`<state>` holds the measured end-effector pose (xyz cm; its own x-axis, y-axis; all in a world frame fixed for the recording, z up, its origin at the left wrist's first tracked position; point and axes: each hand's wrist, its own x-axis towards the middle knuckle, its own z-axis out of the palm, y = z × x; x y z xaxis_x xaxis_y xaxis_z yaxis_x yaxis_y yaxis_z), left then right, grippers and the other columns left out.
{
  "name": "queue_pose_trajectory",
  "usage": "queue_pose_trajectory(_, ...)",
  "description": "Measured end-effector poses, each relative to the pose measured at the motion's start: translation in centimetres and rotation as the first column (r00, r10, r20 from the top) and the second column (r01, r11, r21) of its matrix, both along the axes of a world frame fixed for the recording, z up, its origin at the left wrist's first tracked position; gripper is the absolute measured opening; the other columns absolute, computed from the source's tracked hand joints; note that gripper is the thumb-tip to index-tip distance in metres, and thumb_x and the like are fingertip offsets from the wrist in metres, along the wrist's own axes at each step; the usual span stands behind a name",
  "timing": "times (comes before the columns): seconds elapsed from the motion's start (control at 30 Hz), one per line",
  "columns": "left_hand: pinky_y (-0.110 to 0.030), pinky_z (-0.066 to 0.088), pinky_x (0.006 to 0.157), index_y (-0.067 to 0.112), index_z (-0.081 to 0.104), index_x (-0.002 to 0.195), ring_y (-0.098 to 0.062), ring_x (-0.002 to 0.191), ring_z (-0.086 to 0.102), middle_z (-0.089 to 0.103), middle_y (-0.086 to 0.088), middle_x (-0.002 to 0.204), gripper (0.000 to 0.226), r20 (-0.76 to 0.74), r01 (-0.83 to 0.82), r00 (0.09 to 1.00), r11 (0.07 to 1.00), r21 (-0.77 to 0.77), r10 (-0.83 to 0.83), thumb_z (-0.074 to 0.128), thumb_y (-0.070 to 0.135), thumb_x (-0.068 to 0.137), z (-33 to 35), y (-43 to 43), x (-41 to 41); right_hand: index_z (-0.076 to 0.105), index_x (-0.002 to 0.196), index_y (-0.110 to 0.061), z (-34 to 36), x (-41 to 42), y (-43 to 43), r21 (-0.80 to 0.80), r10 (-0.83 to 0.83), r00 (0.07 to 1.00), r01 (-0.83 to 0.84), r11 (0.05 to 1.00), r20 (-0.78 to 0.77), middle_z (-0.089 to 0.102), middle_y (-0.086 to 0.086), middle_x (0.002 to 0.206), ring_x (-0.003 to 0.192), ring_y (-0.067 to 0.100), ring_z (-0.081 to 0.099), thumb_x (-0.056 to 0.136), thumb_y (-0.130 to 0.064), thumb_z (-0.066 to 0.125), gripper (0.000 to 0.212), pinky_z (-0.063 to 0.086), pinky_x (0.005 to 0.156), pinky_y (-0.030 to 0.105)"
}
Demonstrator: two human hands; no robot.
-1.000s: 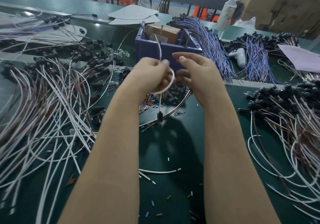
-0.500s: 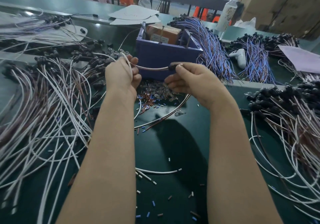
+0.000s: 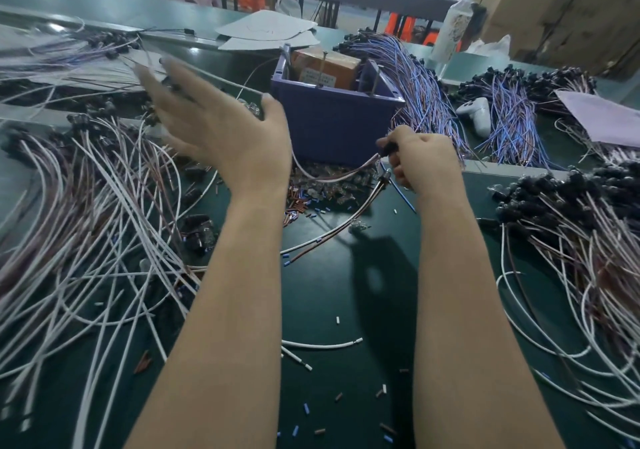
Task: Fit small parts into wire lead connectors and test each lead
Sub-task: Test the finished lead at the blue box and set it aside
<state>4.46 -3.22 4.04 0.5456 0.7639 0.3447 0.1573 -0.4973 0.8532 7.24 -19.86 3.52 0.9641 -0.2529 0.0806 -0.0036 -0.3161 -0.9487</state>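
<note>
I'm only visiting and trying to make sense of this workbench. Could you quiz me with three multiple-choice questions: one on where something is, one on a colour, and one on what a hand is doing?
1. Where is the cardboard box?
A. Inside the plastic bin
B. Under the table
C. In the left hand

2. What colour is the plastic bin?
A. Red
B. Yellow
C. Purple-blue

3. What is the right hand doing?
A. Lying flat on the table
B. Gripping the black connector of a wire lead
C. Making an empty fist

Answers:
1 A, the box stands within the bin's walls.
2 C, the bin's front wall is purple-blue.
3 B, the fingers curl round the connector and the lead trails from it.
</note>
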Motion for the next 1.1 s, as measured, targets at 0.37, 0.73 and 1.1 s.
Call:
queue_pose_trajectory(0.37, -0.034, 0.05, 0.089, 0.013, 0.069, 0.109, -0.016, 0.094, 0.065, 0.071, -0.003, 0.099, 0.022, -0.195, 0.831, 0.554, 0.553, 0.064, -0.809, 0.058, 0.024, 0.092, -0.5, -3.3, -0.4, 0.054, 0.07, -0.011, -0.4, -0.2, 0.0, 0.327, 0.29, 0.957, -0.269, 0.906, -0.015, 0.054, -0.001, 0.052, 0.047, 0.008, 0.042, 0.089, -0.015, 0.065, 0.022, 0.037, 0.047, 0.016)
queue_pose_trajectory(0.73, -0.026, 0.051, 0.086, 0.015, 0.07, 0.102, -0.012, 0.091, 0.066, 0.071, 0.001, 0.091, 0.017, -0.153, 0.819, 0.568, 0.573, 0.01, -0.809, 0.062, 0.022, 0.089, -0.7, -3.0, 0.3, 0.044, 0.066, -0.012, -0.7, -0.2, 0.9, 0.588, 0.332, 0.942, -0.243, 0.772, -0.048, 0.043, -0.006, 0.041, 0.037, 0.005, 0.035, 0.095, -0.014, 0.055, 0.032, 0.03, 0.039, 0.013)
queue_pose_trajectory(1.1, -0.036, 0.052, 0.09, 0.012, 0.07, 0.104, -0.017, 0.095, 0.065, 0.071, -0.004, 0.096, 0.021, -0.213, 0.82, 0.547, 0.569, -0.061, -0.81, 0.06, 0.023, 0.091, -0.6, -2.7, 0.4, 0.037, 0.06, -0.015, -1.3, 0.1, 1.6, 0.585, 0.365, 0.929, -0.264, 0.767, -0.058, 0.031, -0.008, 0.04, 0.035, 0.004, 0.028, 0.1, -0.016, 0.047, 0.041, 0.023, 0.037, 0.015)
